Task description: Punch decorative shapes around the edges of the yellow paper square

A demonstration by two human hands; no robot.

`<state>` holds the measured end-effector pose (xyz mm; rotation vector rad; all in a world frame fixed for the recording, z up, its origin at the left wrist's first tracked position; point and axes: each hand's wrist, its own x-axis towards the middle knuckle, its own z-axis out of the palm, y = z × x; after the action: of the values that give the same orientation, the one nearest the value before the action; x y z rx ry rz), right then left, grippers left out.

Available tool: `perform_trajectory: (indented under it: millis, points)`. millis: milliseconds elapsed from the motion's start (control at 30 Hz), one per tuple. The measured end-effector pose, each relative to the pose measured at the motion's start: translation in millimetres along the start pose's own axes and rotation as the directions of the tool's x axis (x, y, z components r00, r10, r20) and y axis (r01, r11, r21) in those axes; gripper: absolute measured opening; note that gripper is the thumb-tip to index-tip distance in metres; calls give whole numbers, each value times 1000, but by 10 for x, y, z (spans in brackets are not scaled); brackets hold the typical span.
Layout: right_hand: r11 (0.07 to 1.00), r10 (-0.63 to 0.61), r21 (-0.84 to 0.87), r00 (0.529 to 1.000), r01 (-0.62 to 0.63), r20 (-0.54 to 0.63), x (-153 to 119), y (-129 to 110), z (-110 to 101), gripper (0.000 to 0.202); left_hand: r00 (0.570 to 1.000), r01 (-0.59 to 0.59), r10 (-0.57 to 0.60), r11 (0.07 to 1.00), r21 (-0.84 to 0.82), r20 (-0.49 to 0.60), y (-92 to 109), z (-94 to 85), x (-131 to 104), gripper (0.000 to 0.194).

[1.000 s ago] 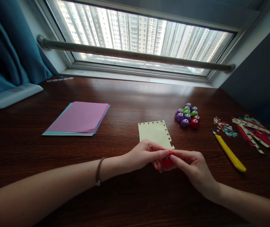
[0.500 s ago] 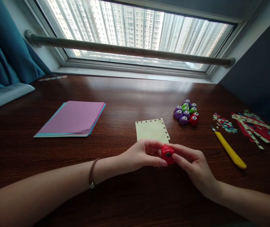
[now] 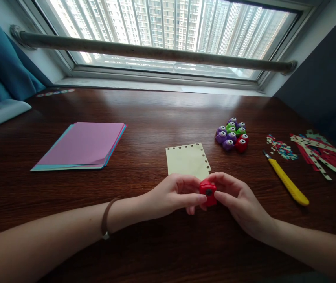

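A small red craft paper punch (image 3: 208, 192) is held between my two hands near the front of the table. My left hand (image 3: 175, 195) grips its left side, thumb in front and fingers behind. My right hand (image 3: 240, 200) pinches its right side between thumb and fingers. Just behind them lies a pale yellow sheet (image 3: 187, 159) with star-shaped holes along its far and right edges. Its near edge is hidden by my hands, so I cannot tell whether it sits in the punch's slot.
A stack of coloured paper (image 3: 82, 145) lies to the left. At back right stand several purple, green and red punches (image 3: 231, 135). Further right are small paper cutouts (image 3: 282, 148), a yellow craft knife (image 3: 288, 182) with its blade showing, and punched paper strips (image 3: 322, 153).
The view has tilted down slightly. The red punch has turned a little in my fingers, and fingertips of my left hand now show beneath it. Both hands keep their hold.
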<state>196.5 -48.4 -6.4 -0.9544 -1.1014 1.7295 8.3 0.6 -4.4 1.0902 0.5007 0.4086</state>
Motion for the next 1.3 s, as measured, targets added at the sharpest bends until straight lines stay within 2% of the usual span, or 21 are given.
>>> perform_trajectory:
  millis: [200,333,500,700,967,1133,1300]
  points:
    - [973,101,-225,974,-54,202,-47,-73,27,24,999,15,-21,990,138,44,-12,27,-62,32]
    - [948,104,-315,969,-30,223,-104,-143,33,28,999,27,-34,975,220,29,8,102,-136,31]
    - [934,120,-358,956,-17,266,-137,-201,36,26,999,43,-48,968,246,16,36,205,-210,30]
    - [925,95,-380,960,13,263,-137,-186,33,26,1000,27,-27,961,275,-3,35,217,-202,27]
    - [978,106,-203,965,-57,239,-148,-66,21,27,993,118,-120,981,154,-1,2,197,-186,26]
    - [957,121,-284,965,-52,232,-162,-79,28,31,987,159,-161,982,102,15,-29,187,-180,29]
    - [953,130,-297,964,-57,233,-158,-97,35,33,987,155,-158,985,76,39,-37,175,-168,28]
